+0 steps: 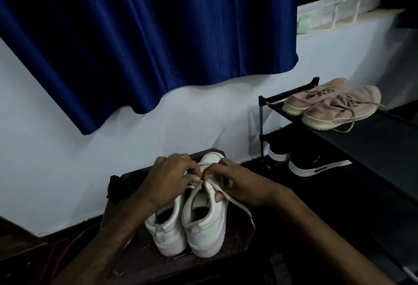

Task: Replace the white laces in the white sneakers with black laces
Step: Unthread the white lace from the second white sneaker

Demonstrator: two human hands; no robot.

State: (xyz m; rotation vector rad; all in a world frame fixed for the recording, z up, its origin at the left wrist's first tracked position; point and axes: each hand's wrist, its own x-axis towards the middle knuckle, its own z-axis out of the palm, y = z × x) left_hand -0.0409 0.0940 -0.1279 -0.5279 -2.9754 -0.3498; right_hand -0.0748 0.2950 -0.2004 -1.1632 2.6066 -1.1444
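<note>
Lace [236,201] pinched by L hand [168,178] & R hand [237,182] over sneaker [203,228].

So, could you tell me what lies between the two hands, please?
The head view shows a sneaker's white lace between the left hand and right hand; both pinch it.

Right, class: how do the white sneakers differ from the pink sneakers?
The white sneakers stand on a stool; the pink sneakers sit on the rack. The left hand and right hand pinch the white pair's lace; the pink pair is untouched. Both pairs sit side by side.
</note>
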